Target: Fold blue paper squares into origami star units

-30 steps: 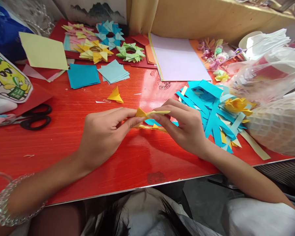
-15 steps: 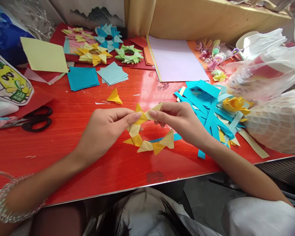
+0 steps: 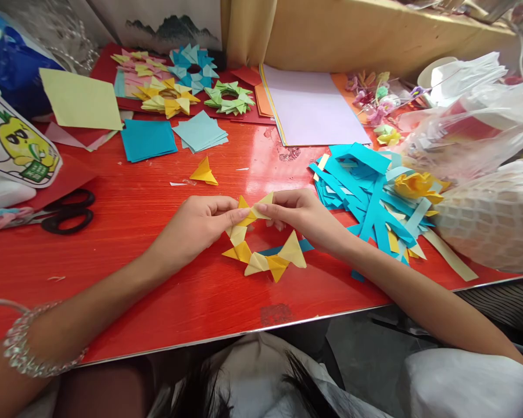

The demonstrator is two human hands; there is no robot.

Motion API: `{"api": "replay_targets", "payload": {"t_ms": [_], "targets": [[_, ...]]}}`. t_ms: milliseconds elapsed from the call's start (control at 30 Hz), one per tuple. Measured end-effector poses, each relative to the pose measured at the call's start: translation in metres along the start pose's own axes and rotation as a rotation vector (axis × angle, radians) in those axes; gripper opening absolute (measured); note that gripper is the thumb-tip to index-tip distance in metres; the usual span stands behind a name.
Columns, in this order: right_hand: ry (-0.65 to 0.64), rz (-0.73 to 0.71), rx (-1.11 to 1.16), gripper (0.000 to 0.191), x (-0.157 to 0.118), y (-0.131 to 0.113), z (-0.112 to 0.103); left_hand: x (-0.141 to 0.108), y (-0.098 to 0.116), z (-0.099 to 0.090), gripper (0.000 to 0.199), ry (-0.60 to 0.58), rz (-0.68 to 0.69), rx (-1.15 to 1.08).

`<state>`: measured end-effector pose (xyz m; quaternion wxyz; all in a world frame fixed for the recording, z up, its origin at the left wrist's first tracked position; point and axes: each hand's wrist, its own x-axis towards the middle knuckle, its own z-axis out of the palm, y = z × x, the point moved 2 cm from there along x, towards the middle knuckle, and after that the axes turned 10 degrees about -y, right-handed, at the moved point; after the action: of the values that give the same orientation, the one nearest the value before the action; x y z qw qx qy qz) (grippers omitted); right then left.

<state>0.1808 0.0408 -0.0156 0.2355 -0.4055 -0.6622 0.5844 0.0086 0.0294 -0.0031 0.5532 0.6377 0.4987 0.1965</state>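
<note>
Between my hands is a curved chain of folded paper pieces [image 3: 257, 262], alternating pale yellow and golden yellow, bent into an open ring above the red table [image 3: 126, 302]. My left hand [image 3: 203, 223] pinches a golden piece at the chain's upper left end between thumb and fingers. With thumb and fingers closed, my right hand [image 3: 303, 215] grips a pale yellow folded piece [image 3: 265, 204] that meets that golden one. Part of each held piece is hidden by fingers. One loose golden folded piece [image 3: 204, 172] lies on the table beyond my left hand.
Behind are finished paper rings, among them a green ring [image 3: 229, 97] and a blue ring [image 3: 194, 68]. Blue paper squares [image 3: 149, 140] and lilac sheets [image 3: 311, 107] lie nearer. Paper strips [image 3: 366, 191] heap at right beside plastic bags [image 3: 483, 215]. Black-handled scissors [image 3: 67, 217] lie at left.
My hands have come closer together and slightly lower. The held pieces sit nearer each other, and the ring's loose lower right end has swung a little left and down.
</note>
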Motion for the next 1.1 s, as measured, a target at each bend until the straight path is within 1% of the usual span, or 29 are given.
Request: {"api": "replay_targets", "payload": {"t_ms": [100, 167, 400, 567, 667, 733, 800, 900, 967, 1067, 1100], "targets": [[-0.017, -0.016, 0.057, 0.030, 0.001, 0.000, 0.000, 0.003, -0.003, -0.002, 0.024, 0.013, -0.015, -0.073], [-0.023, -0.033, 0.086, 0.028, 0.002, 0.001, 0.000, 0.003, -0.005, -0.001, 0.025, 0.028, -0.033, -0.104], [-0.009, -0.008, 0.082, 0.030, 0.003, 0.003, 0.003, 0.001, -0.006, 0.004, 0.024, 0.038, -0.074, -0.115], [-0.018, 0.009, 0.081, 0.030, 0.003, 0.004, 0.003, 0.004, -0.008, 0.002, 0.025, 0.005, -0.021, -0.087], [-0.075, 0.045, 0.069, 0.031, 0.004, 0.002, 0.001, 0.005, -0.008, 0.001, 0.027, -0.035, 0.025, -0.018], [-0.117, 0.063, 0.059, 0.032, 0.003, 0.000, -0.001, 0.004, -0.008, 0.002, 0.029, -0.034, 0.035, 0.014], [-0.134, 0.061, 0.046, 0.034, 0.003, -0.002, -0.001, 0.003, -0.008, 0.003, 0.029, -0.015, 0.044, -0.009], [-0.133, 0.027, 0.028, 0.036, 0.003, -0.002, 0.000, 0.000, -0.006, 0.004, 0.027, 0.019, 0.043, -0.105], [-0.156, 0.021, -0.005, 0.039, 0.003, -0.003, 0.001, 0.000, -0.006, 0.003, 0.026, 0.034, 0.037, -0.150], [-0.182, 0.061, -0.132, 0.047, 0.007, -0.006, -0.007, 0.004, -0.006, -0.001, 0.025, 0.047, 0.035, -0.185], [-0.155, 0.075, -0.181, 0.050, 0.010, -0.009, -0.013, 0.005, -0.007, -0.003, 0.025, 0.054, 0.032, -0.186]]}}
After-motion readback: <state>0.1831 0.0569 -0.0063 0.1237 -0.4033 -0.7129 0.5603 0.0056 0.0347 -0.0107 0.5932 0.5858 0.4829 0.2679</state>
